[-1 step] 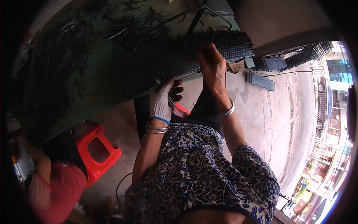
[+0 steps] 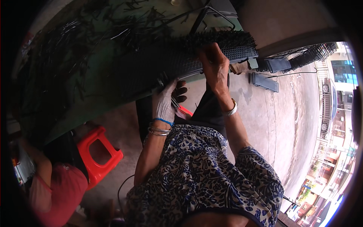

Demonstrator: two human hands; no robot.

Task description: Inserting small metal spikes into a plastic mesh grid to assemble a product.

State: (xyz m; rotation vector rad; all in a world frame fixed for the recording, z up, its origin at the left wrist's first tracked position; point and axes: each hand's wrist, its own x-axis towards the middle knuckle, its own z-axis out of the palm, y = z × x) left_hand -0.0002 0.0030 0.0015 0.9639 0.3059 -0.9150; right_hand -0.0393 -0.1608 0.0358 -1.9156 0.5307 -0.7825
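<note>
A long black perforated panel (image 2: 239, 54) lies along the near edge of the green table, with dense dark bristle-like tufts (image 2: 223, 39) on its far right part. My bare right hand (image 2: 214, 64) rests over the panel, fingers bent down and pressed together against it beside the tufts; the fingertips are lost in shadow. My left hand (image 2: 168, 94), in a pale knitted glove with dark fingers, is curled at the panel's near edge. A thin metal hand tool (image 2: 174, 104) shows under its fingers; which kind I cannot tell.
Loose dark strips (image 2: 128, 32) cover much of the green table (image 2: 94, 109). A black metal frame (image 2: 206, 17) stands behind the panel. A red plastic stool (image 2: 99, 159) and a person in red (image 2: 60, 189) are at lower left. Grey trays (image 2: 264, 82) lie on the right.
</note>
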